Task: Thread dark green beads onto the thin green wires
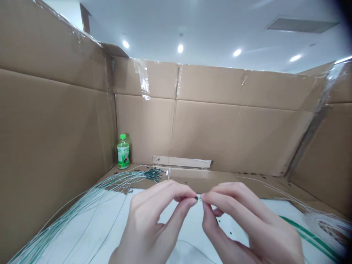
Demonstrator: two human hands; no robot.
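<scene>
My left hand [158, 220] comes up from the bottom centre, its thumb and index finger pinched on a small dark green piece [197, 198]. Facing it, my right hand [242, 223] pinches a thin wire [200, 199] whose end meets that piece. The fingertips of both hands are nearly touching, and they hide most of the piece and the wire. Below the hands, a thin loose wire [192, 246] curves over the white work surface [115, 234].
At left lies a bundle of thin green and white wires [90, 201], with dark ends [154, 174]. A green-capped bottle [123, 152] stands in the far left corner. White wires [319, 216] and green strips [310, 236] are at right. Cardboard walls [220, 135] surround the surface.
</scene>
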